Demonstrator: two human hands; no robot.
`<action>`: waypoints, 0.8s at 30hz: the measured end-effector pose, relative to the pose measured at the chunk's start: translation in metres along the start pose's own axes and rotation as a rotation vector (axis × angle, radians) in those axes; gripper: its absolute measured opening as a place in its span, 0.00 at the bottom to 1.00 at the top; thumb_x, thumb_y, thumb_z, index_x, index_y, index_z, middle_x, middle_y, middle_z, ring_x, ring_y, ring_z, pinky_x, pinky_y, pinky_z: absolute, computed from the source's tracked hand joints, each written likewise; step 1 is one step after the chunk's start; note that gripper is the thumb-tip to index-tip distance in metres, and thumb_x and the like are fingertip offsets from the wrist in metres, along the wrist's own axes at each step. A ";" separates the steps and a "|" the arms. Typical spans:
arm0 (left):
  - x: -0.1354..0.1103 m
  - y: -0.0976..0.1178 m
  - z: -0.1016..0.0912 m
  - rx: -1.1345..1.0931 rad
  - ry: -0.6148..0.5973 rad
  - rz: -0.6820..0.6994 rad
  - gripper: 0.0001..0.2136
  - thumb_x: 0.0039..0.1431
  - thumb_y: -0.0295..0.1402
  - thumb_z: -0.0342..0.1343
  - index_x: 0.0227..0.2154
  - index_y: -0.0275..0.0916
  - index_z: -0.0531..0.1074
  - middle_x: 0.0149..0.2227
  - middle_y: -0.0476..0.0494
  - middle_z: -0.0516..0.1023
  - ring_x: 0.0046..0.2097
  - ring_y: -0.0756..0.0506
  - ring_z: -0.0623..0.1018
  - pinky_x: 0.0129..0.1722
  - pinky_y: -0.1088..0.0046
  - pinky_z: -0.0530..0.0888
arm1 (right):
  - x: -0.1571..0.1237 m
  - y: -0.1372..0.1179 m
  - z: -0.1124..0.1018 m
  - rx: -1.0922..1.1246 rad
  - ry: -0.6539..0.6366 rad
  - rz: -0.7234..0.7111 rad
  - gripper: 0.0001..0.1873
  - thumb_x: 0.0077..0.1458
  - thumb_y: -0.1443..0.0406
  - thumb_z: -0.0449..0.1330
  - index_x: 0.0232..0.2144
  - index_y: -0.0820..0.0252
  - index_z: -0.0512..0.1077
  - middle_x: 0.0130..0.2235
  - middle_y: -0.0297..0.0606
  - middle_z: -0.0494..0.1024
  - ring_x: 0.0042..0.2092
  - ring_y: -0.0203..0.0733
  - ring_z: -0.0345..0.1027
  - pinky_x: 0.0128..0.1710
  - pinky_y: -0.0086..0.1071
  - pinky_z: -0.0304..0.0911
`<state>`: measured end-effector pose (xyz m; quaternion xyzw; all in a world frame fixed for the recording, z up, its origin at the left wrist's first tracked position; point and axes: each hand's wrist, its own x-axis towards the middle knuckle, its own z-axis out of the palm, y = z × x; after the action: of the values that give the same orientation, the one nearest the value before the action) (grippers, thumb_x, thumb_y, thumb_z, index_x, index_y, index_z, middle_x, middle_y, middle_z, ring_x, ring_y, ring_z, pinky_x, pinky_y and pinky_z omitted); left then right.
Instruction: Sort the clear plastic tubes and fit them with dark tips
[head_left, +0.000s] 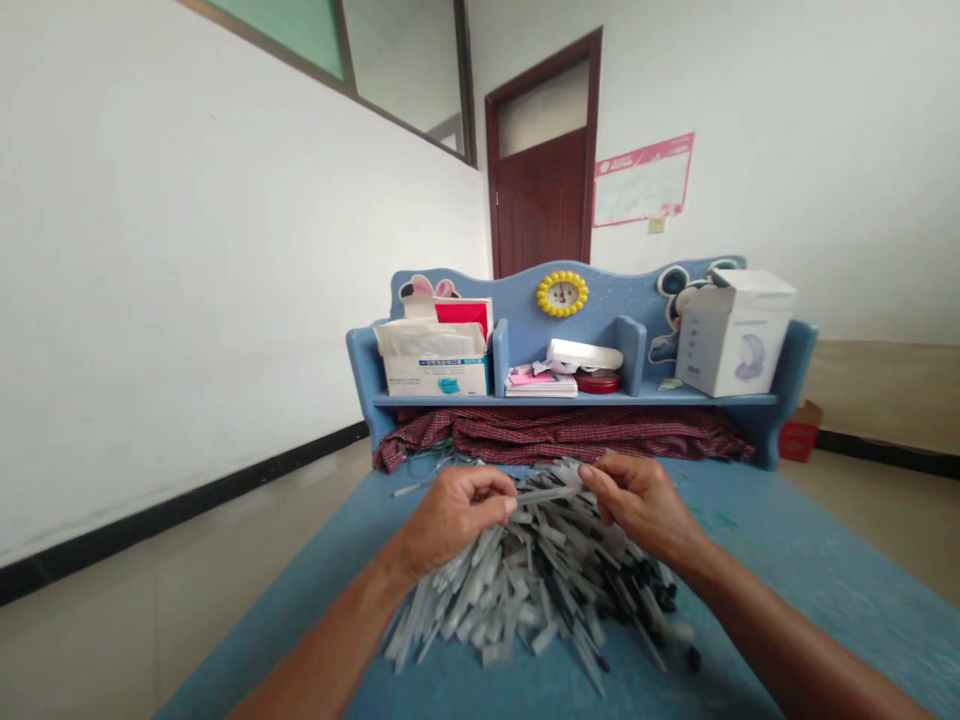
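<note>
A heap of several clear plastic pen barrels [540,590] lies on the blue desk [787,570] in front of me. Both hands hover over the far edge of the heap. My left hand [457,515] is curled, its fingertips pinching one end of a clear pen barrel [547,493]. My right hand [641,500] is curled too and pinches the other end of the same barrel. The barrel lies level between the two hands, just above the heap.
A red plaid cloth [555,432] lies bunched under the desk's blue shelf [570,398]. On the shelf stand a box of papers [435,360], small books [540,383], a red tin [598,381] and a white carton [731,335]. A brown door [544,195] is behind.
</note>
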<state>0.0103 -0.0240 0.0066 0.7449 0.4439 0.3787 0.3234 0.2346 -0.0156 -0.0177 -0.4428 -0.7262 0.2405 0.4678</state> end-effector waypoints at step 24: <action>0.002 -0.006 0.002 0.299 -0.064 0.077 0.08 0.48 0.34 0.57 0.27 0.34 0.76 0.26 0.48 0.75 0.29 0.49 0.72 0.30 0.77 0.65 | 0.001 0.002 -0.001 0.053 -0.116 0.065 0.25 0.56 0.52 0.48 0.13 0.59 0.57 0.12 0.29 0.62 0.15 0.28 0.50 0.16 0.23 0.47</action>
<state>0.0105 -0.0205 0.0009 0.8130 0.4559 0.2967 0.2079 0.2362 -0.0136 -0.0179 -0.4387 -0.7306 0.2999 0.4286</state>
